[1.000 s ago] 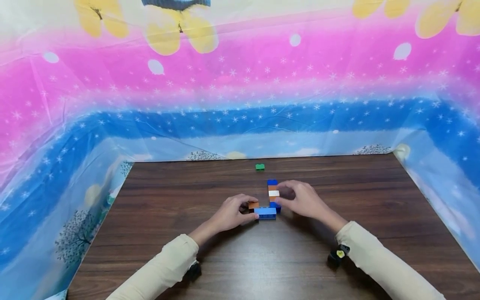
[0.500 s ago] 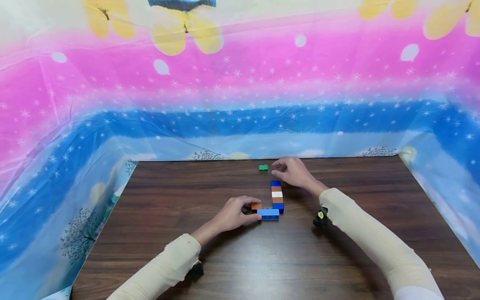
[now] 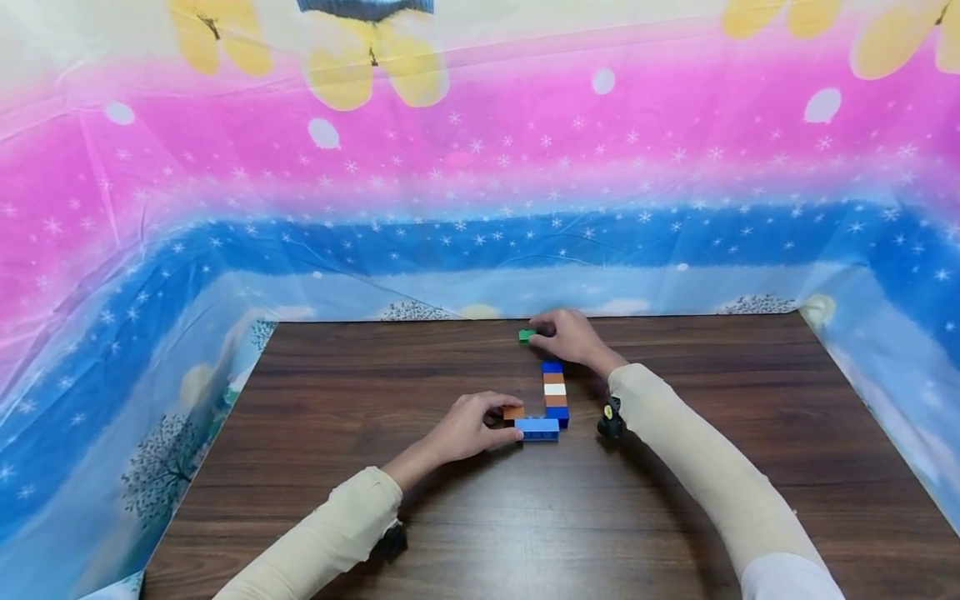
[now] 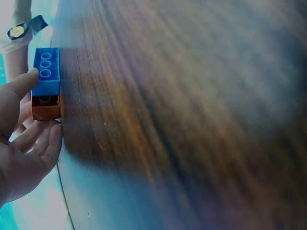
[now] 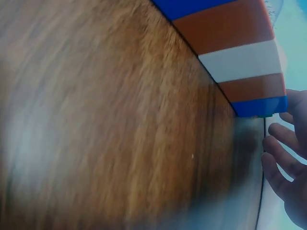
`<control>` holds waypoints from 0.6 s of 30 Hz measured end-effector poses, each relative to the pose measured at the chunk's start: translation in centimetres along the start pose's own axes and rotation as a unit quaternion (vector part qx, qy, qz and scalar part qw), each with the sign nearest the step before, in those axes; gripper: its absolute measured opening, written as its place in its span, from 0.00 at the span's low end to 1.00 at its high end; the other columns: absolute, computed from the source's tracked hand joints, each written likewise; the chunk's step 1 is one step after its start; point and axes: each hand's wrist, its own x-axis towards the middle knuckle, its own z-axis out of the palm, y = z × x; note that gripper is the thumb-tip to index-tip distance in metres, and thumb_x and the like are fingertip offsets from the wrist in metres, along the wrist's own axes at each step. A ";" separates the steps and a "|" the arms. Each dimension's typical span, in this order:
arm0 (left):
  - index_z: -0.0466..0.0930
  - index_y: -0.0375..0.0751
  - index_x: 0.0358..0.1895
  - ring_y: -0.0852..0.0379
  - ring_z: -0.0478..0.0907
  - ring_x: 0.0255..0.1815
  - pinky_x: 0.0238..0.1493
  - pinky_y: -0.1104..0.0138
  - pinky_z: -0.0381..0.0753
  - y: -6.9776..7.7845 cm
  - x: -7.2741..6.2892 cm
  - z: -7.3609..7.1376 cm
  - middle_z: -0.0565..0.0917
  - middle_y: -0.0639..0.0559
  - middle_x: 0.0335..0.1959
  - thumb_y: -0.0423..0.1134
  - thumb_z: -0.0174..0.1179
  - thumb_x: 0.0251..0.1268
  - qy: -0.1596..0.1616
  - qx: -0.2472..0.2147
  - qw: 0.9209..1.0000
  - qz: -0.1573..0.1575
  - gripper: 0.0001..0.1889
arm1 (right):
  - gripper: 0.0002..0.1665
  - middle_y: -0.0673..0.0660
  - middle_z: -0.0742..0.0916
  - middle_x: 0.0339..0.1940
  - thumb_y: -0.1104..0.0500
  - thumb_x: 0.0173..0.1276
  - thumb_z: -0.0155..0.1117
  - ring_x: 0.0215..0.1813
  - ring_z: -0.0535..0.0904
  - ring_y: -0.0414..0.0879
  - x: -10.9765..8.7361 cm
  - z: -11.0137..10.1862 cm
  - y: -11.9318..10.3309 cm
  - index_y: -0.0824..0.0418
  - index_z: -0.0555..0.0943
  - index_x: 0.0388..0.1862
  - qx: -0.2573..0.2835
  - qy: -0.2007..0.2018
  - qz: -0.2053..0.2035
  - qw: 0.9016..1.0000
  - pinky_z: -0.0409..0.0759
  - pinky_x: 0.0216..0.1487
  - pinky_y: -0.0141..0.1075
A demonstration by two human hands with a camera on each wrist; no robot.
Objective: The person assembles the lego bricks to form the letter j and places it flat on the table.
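My left hand (image 3: 467,427) holds the near left end of a joined run of toy building bricks. Its thumb touches a blue brick (image 3: 537,429) lying on its side, hollow underside facing me; its fingers meet an orange brick (image 4: 46,112). From the right end, a row of blue, orange, white and orange bricks runs away from me, with the white brick (image 3: 554,389) midway. Beyond them, my right hand (image 3: 572,336) is at a small green brick (image 3: 524,336), thumb over its right end. The fingers look loosely spread in the right wrist view, where the green brick is mostly hidden.
The bricks stand on a dark wood-grain table (image 3: 330,358). A printed cloth (image 3: 480,233) rises behind its far edge and along both sides. A small black device (image 3: 611,417) sits under the right wrist, another (image 3: 392,542) under the left.
My right hand has left the right side of the brick row, moved away from me, then left to the green brick. The left hand has kept its place on the bricks.
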 end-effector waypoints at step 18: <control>0.80 0.42 0.66 0.58 0.82 0.50 0.50 0.62 0.82 0.1 0.1 -0.1 0.84 0.50 0.55 0.46 0.68 0.69 -0.006 -0.010 1.000 -0.007 0.25 | 0.17 0.57 0.89 0.50 0.50 0.72 0.69 0.48 0.85 0.50 0.2 0.7 0.2 0.58 0.89 0.51 0.003 0.007 0.027 1.000 0.81 0.51 0.48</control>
